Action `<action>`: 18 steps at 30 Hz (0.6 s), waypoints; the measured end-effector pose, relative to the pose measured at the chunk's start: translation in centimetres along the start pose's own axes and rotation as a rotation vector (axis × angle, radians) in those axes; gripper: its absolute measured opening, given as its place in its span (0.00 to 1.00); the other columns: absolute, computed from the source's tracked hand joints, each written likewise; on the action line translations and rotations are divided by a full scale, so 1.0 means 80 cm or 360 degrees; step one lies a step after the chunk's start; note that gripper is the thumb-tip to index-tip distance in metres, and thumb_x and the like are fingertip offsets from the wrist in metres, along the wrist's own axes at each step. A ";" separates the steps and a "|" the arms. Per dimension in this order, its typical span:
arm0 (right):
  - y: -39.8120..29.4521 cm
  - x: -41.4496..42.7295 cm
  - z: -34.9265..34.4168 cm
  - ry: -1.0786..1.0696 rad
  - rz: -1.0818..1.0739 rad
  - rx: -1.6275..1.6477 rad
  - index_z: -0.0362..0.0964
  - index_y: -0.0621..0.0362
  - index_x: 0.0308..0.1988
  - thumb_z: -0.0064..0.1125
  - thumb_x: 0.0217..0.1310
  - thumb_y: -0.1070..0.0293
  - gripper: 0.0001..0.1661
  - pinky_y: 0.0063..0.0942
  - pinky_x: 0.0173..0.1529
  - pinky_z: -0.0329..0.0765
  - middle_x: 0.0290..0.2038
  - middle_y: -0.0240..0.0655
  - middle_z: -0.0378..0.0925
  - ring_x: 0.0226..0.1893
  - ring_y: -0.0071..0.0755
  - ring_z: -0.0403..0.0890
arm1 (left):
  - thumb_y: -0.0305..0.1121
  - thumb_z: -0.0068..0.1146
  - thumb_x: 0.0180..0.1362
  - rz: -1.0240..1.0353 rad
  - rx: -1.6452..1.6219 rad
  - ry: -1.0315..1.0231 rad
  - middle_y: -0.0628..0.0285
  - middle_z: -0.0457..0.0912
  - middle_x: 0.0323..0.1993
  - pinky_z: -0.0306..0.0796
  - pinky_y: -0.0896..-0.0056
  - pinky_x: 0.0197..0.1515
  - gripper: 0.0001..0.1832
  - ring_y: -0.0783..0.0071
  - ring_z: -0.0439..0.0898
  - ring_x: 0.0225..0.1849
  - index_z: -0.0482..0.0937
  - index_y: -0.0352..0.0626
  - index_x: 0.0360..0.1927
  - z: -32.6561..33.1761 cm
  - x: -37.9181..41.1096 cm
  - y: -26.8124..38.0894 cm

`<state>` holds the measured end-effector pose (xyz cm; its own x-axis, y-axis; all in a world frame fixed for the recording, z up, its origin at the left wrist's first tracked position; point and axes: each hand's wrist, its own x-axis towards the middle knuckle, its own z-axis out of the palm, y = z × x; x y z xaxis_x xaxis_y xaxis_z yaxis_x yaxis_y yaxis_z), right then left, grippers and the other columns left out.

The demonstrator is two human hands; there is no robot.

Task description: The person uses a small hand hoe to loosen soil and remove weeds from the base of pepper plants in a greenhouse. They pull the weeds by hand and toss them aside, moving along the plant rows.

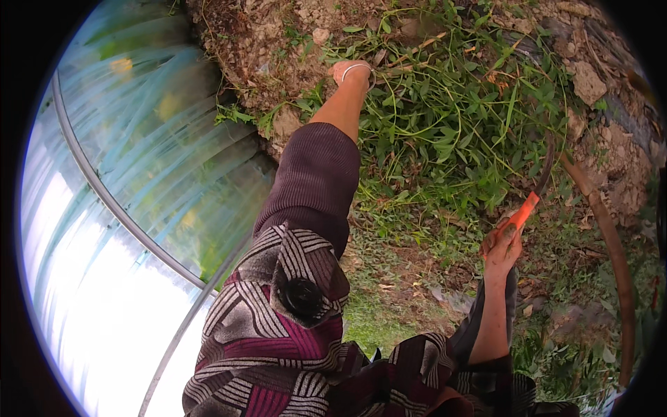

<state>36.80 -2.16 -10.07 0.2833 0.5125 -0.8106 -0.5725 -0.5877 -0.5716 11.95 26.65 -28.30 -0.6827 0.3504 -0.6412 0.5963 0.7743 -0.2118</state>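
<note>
My left hand (350,70), with a silvery bangle at the wrist, reaches down to the soil at the left edge of a tangle of green leafy weeds (443,114). Its fingers are mostly hidden, so I cannot tell whether they grip stems. My right hand (503,245), soiled on the thumb, is closed around the orange handle of a sickle (525,208). The dark curved blade points up and away, its far end among the weeds' right side.
Clear plastic sheeting (172,135) over metal hoops (104,195) stands at the left. A curved brown pole (607,224) arches along the right. Clods (588,83) and dark plastic film lie at the upper right. Low weeds and dry soil lie below the tangle.
</note>
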 end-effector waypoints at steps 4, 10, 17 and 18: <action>0.000 0.001 -0.003 0.0035 -0.0014 0.0147 0.58 0.55 0.28 0.46 0.51 0.46 0.22 0.15 0.11 0.54 0.12 0.23 0.52 0.10 0.15 0.54 | 0.38 0.44 0.51 0.0507 0.0845 -0.0086 0.50 0.75 0.33 0.72 0.67 0.29 0.19 0.63 0.76 0.31 0.67 0.30 0.40 -0.031 0.021 -0.021; 0.010 0.006 -0.014 0.0052 0.0077 0.0279 0.61 0.56 0.28 0.43 0.53 0.48 0.20 0.17 0.11 0.55 0.11 0.25 0.55 0.09 0.18 0.55 | 0.34 0.49 0.45 0.1534 0.1361 -0.0613 0.49 0.75 0.27 0.71 0.67 0.31 0.12 0.61 0.76 0.28 0.74 0.33 0.25 -0.017 -0.120 -0.068; 0.004 0.014 -0.044 0.0178 -0.0236 0.0914 0.63 0.56 0.29 0.34 0.57 0.52 0.19 0.24 0.12 0.60 0.12 0.31 0.60 0.07 0.26 0.59 | 0.31 0.51 0.40 0.2583 0.1559 -0.1054 0.54 0.72 0.33 0.71 0.66 0.35 0.13 0.64 0.71 0.38 0.74 0.41 0.33 0.043 -0.277 -0.123; 0.002 0.015 -0.047 0.0246 -0.0225 0.0725 0.63 0.56 0.30 0.36 0.57 0.51 0.20 0.23 0.12 0.60 0.12 0.31 0.60 0.08 0.25 0.59 | 0.32 0.51 0.39 0.2728 0.1476 -0.0870 0.56 0.70 0.35 0.71 0.67 0.34 0.13 0.66 0.70 0.39 0.75 0.41 0.32 0.041 -0.277 -0.107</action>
<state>39.98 -3.99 -11.60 0.4734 0.4485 -0.7581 -0.7882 -0.1685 -0.5919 23.36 10.49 -14.69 0.7789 -0.0179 -0.6269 0.4777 -0.6306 0.6116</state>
